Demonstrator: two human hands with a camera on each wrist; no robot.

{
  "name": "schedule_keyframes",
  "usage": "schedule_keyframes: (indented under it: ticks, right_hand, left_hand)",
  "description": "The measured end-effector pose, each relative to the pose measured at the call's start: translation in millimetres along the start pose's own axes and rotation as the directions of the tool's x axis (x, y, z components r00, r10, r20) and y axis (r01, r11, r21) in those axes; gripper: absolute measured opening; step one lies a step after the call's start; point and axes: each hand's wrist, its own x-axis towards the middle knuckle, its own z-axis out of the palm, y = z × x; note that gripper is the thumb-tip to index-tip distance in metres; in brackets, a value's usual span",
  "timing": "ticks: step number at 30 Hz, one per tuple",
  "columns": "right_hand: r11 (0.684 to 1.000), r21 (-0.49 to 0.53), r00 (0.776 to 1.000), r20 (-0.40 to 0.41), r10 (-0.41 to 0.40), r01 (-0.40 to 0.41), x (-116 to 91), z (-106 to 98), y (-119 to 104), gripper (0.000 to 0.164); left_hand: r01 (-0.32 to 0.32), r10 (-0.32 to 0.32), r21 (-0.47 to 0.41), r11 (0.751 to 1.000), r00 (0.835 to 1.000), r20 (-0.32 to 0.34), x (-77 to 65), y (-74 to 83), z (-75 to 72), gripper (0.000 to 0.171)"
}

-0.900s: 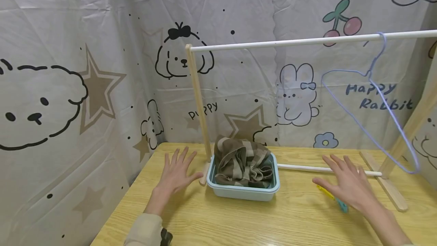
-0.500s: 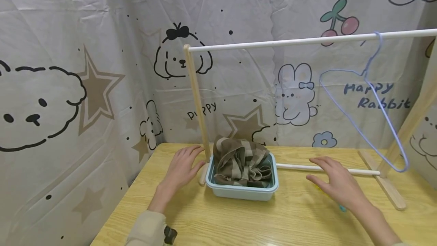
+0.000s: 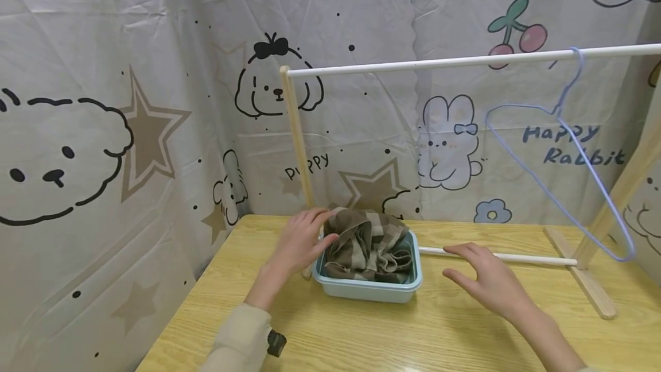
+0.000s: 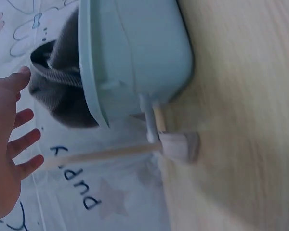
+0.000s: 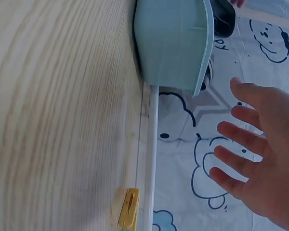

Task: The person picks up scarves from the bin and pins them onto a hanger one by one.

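A brown checked cloth (image 3: 369,243) lies bunched in a light blue plastic basin (image 3: 369,290) on the table. My left hand (image 3: 299,243) is over the basin's left rim, fingers spread and relaxed, its tips close beside the cloth; whether they touch it I cannot tell. In the left wrist view that hand (image 4: 7,144) holds nothing, and the cloth (image 4: 62,72) bulges above the rim. My right hand (image 3: 490,283) hovers right of the basin, apart from it. Its fingers are extended and hold nothing in the right wrist view, where the basin (image 5: 176,43) is ahead of the hand (image 5: 265,149).
Behind the basin stands a rack with wooden posts and a white top rail (image 3: 428,65). A light purple hanger (image 3: 542,179) hangs from it at the right. The rack's lower bar (image 3: 537,259) runs low behind my right hand. A yellow clip (image 5: 129,209) lies on the wooden table (image 3: 392,337).
Both hands have moved inward toward the basin: the left from beside it to over its left rim, the right leftward from near the rack's foot. The cloth and basin have stayed put.
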Motion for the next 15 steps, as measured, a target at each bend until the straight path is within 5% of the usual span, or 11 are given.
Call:
schedule_keyframes:
  ticks: [6, 15]
  right_hand:
    - [0.998, -0.003, 0.997, -0.035, -0.068, 0.068, 3, 8, -12, 0.041]
    - [0.982, -0.029, 0.981, -0.052, -0.186, 0.185, 6, 22, -34, 0.041]
  left_hand:
    - [-0.055, 0.055, -0.007, 0.998, 0.997, 0.045, 20.0, 15.3, 2.2, 0.056]
    - [-0.091, 0.081, 0.033, 0.995, 0.969, 0.235, 45.2, 29.9, 10.6, 0.076]
